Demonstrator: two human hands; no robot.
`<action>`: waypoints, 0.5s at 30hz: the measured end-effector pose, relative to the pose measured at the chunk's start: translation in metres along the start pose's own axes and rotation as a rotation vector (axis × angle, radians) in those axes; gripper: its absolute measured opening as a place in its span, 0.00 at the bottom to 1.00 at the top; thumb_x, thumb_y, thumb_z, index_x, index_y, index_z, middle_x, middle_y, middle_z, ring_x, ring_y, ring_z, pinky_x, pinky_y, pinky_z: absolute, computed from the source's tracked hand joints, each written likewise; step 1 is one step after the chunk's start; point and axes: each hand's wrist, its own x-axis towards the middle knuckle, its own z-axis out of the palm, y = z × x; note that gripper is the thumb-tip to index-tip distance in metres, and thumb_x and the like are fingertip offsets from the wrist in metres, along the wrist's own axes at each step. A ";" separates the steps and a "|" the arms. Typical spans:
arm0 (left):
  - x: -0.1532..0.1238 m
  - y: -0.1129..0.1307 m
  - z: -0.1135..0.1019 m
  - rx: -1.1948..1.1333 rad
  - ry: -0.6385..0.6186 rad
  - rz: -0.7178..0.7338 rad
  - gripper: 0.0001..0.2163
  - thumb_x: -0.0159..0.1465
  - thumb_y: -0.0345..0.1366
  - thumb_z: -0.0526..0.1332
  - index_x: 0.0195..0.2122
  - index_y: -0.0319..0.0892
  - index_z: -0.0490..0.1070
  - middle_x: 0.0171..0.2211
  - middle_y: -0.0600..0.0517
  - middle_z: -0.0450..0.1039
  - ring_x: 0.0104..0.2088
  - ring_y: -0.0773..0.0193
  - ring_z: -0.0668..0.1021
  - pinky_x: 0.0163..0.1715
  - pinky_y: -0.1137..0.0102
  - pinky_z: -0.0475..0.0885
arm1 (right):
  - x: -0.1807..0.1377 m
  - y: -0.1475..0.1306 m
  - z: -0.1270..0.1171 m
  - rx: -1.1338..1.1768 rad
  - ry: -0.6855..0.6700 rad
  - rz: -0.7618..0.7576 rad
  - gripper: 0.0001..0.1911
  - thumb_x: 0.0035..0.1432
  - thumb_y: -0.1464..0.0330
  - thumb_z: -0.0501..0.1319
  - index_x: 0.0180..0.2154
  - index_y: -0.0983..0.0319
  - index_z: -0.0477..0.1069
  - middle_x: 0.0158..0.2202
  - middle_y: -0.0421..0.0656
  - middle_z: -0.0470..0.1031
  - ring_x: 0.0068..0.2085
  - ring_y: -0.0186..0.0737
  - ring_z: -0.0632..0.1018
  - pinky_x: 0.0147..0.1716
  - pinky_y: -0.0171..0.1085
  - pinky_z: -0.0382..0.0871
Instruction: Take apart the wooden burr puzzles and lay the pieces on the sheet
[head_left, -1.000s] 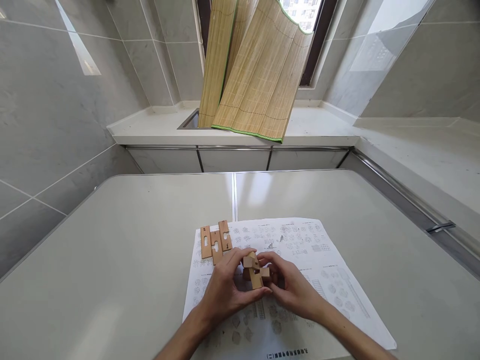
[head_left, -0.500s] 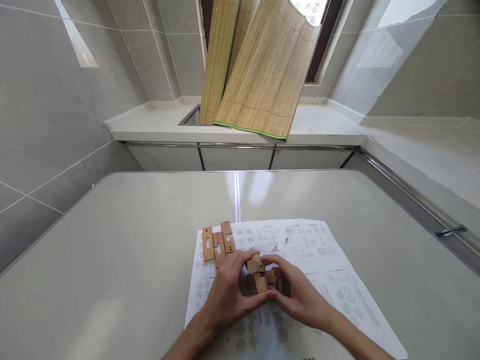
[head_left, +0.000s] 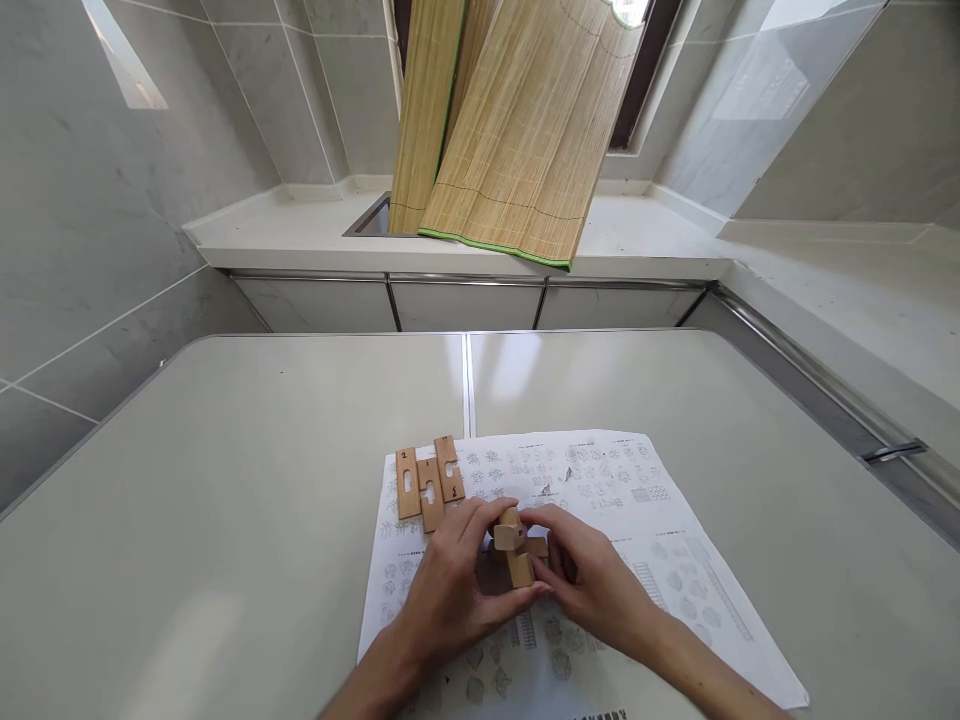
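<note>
Both my hands pinch a small cluster of interlocked wooden puzzle pieces (head_left: 516, 548) just above a printed instruction sheet (head_left: 645, 520). My left hand (head_left: 450, 590) grips the cluster from the left, thumb under it and fingers curled over the top. From the right, my right hand (head_left: 592, 580) closes its fingertips on the same cluster. Three flat notched wooden pieces (head_left: 427, 484) lie side by side on the sheet's far left corner, just beyond my left hand.
The sheet rests on a pale table (head_left: 225, 520) with a centre seam. Beyond it runs a white counter (head_left: 645, 245) with a sink (head_left: 371, 220) and rolled bamboo mats (head_left: 510, 130) leaning against the window. Tiled walls stand left and right.
The hands and the wooden cluster have sunk slightly toward the sheet, and the cluster has turned a little. The three flat pieces have not moved.
</note>
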 end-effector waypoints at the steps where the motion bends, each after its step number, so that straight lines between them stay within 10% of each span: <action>1: 0.000 0.000 0.000 0.005 0.001 0.010 0.31 0.61 0.43 0.74 0.62 0.50 0.63 0.54 0.45 0.76 0.54 0.50 0.78 0.54 0.56 0.76 | 0.000 0.000 0.000 -0.008 0.013 -0.016 0.18 0.66 0.72 0.58 0.57 0.54 0.68 0.40 0.42 0.78 0.27 0.36 0.74 0.29 0.37 0.71; 15: 0.001 -0.001 -0.003 0.049 0.043 0.020 0.31 0.61 0.44 0.74 0.62 0.50 0.63 0.54 0.46 0.76 0.53 0.51 0.78 0.53 0.57 0.76 | 0.001 0.002 -0.002 0.004 0.112 -0.120 0.12 0.73 0.70 0.56 0.54 0.54 0.71 0.45 0.44 0.79 0.28 0.36 0.74 0.27 0.36 0.72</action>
